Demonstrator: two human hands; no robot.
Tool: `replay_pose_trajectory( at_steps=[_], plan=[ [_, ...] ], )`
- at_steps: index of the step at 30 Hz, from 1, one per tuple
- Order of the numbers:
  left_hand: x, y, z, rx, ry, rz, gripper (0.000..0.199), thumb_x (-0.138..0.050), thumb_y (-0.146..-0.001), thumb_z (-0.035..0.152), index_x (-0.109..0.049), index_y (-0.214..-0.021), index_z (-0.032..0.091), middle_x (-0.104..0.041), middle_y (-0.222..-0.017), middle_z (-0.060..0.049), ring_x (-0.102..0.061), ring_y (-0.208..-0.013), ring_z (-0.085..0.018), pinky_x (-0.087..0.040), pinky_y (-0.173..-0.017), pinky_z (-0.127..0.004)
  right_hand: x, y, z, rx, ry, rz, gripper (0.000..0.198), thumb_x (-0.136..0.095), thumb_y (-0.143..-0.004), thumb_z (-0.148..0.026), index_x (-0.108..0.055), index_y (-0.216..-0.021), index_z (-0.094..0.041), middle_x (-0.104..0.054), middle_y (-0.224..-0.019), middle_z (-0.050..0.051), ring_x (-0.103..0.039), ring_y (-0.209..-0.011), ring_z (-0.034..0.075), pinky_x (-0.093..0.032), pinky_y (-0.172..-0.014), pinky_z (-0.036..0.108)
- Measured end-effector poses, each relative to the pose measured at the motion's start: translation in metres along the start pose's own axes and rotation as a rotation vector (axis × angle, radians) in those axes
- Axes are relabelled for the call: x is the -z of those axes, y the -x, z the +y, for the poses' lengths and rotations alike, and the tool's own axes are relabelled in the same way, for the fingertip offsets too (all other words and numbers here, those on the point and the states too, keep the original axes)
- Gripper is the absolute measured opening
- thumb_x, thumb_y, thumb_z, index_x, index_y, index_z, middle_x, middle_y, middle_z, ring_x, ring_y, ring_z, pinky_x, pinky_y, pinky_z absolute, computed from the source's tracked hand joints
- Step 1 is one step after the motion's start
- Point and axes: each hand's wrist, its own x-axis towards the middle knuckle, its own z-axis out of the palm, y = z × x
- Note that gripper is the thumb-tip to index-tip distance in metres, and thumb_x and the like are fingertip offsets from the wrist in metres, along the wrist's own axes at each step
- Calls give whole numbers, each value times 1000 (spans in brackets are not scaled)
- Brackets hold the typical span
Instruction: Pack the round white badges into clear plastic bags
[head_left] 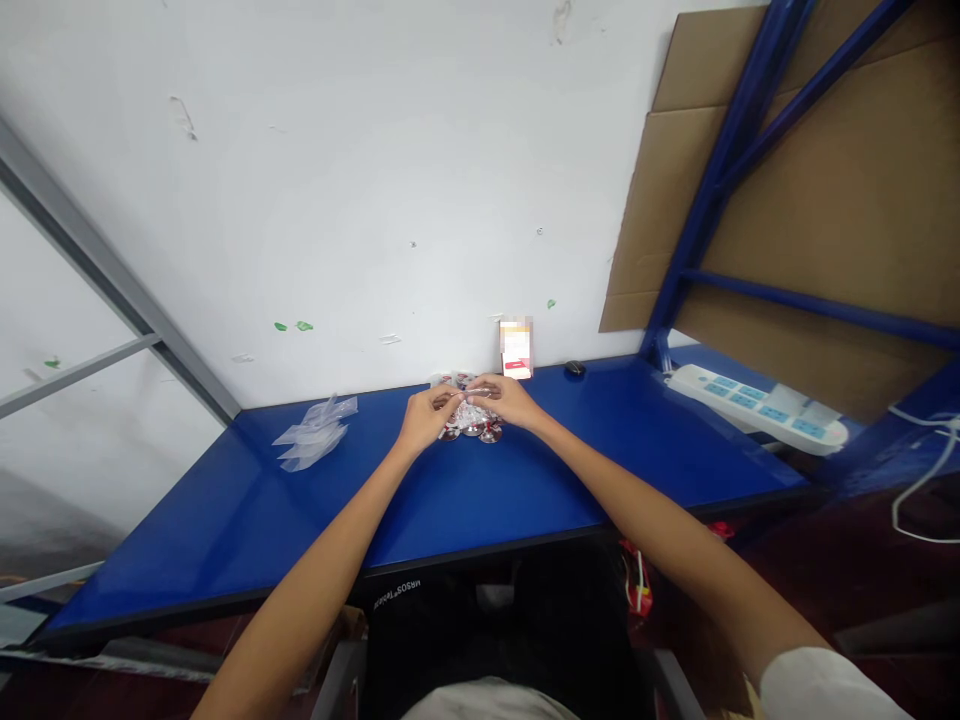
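My left hand (pixel 429 416) and my right hand (pixel 511 400) meet over the far middle of the blue table (pixel 465 500). Pinched between their fingertips is a small clear plastic piece (pixel 475 393), too small to name exactly. Just below and behind the hands lies a cluster of shiny items in clear wrapping (pixel 472 417), with red parts and round, silvery ends toward me. My fingers cover part of this cluster. Off to the left, several flat clear plastic bags (pixel 315 436) lie overlapped on the tabletop.
A phone (pixel 516 350) with a lit screen leans on the white wall behind the hands. To its right sits a small black mouse (pixel 574 369). A white power strip (pixel 757 408) lies at the right, beside a blue metal frame (pixel 705 190) backed with cardboard.
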Motion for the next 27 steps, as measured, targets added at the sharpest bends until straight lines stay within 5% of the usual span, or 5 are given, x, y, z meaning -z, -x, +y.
replay_pose_trajectory(
  at_steps=[7,13,20,27],
  plan=[
    [0,1,10,-91,-134,30,26,-71,-95,45,-82,-102,23,-81,-100,-5,-74,-87,-23,-55,-77,-32,3,0,-7,16,28,10,24,-81,-86,-42,-81,-95,-20,-82,-100,7,-77,-95,26,-59,-89,36],
    [15,-9,0,-25,-146,152,21,-70,-93,39,-80,-94,21,-78,-89,-4,-70,-82,-22,-53,-78,-32,8,-2,-1,-3,20,90,26,-73,-91,-39,-77,-106,-19,-79,-84,5,-76,-77,22,-60,-79,34],
    [96,-12,-1,2,-646,535,29,-54,-103,36,-70,-121,19,-75,-102,-11,-64,-107,-31,-48,-100,-43,23,-2,5,41,243,181,22,-62,-97,-33,-73,-111,-21,-74,-75,0,-71,-70,20,-54,-68,30],
    [163,6,-26,250,-993,757,36,-45,-105,38,-66,-119,13,-67,-123,-23,-51,-125,-41,-40,-110,-58,27,-3,10,66,425,175,21,-60,-96,-22,-76,-109,-23,-73,-74,-1,-66,-67,18,-48,-67,28]
  ],
)
